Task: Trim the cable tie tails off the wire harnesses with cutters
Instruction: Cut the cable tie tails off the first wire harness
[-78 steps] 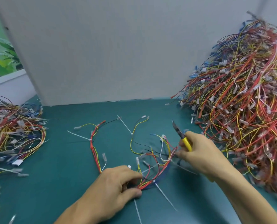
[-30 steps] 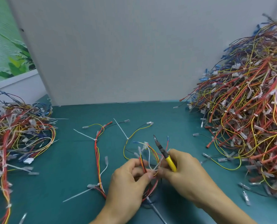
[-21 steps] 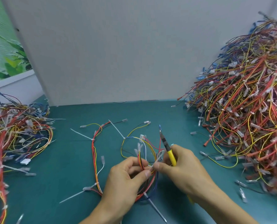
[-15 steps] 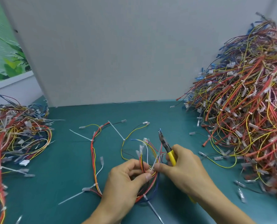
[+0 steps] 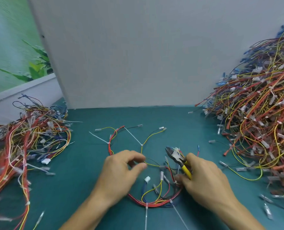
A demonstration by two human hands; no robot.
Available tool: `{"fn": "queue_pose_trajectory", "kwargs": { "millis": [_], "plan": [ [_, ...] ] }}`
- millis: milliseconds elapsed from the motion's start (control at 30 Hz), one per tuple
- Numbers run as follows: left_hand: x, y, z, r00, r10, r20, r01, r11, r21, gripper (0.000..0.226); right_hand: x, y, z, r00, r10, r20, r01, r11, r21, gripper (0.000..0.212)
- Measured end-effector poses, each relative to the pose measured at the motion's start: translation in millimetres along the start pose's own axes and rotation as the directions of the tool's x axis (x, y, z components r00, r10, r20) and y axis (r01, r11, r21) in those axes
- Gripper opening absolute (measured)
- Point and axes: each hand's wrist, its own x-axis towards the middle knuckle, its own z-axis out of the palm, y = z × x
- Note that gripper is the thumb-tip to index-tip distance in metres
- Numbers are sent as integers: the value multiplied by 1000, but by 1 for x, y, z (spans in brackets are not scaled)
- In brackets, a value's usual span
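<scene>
One wire harness (image 5: 154,204) of red, yellow and blue wires lies on the teal mat (image 5: 71,180) between my hands. White cable tie tails stick out of it at the near side (image 5: 145,218) and at the far side (image 5: 133,136). My right hand (image 5: 204,183) grips the yellow-handled cutters (image 5: 184,166), whose dark jaws point up and left over a white connector. Its thumb touches the harness wires. My left hand (image 5: 121,170) hovers loosely curled by a yellow wire, with a gap between thumb and forefinger.
A tall heap of harnesses (image 5: 254,122) fills the right side and spills onto the mat. A smaller heap (image 5: 30,138) lies at the left. A grey board (image 5: 138,55) stands upright behind the mat. Loose connectors are scattered at the right.
My hands have moved apart. The left hand has let go of the wires it pinched and shifted left. The harness has dropped onto the mat, and the cutters have moved right.
</scene>
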Motion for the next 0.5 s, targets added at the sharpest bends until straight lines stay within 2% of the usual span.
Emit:
{"fn": "queue_pose_trajectory", "kwargs": {
  "millis": [100,200,267,333,400,500],
  "plan": [
    [7,-18,-18,976,-32,216,-29,961,274,12,-1,-3,3,1000,-11,-7,10,998,-64,42],
    [9,-27,-18,936,-76,343,-50,938,343,20,0,-5,-1,997,-73,17,73,997,-37,33],
    [9,-28,-17,939,-53,341,-68,940,336,20,5,0,-14,994,-102,27,98,988,118,29],
    [9,-29,-19,949,-33,315,-76,941,328,16,11,12,-31,999,-26,-30,35,939,342,18],
    [10,-30,-20,962,-12,271,-79,944,321,14,17,28,-44,992,110,-54,-62,835,547,10],
    [10,-27,-19,983,23,184,-78,953,294,13,23,45,-50,973,231,30,-185,688,701,9]
  ]
}}
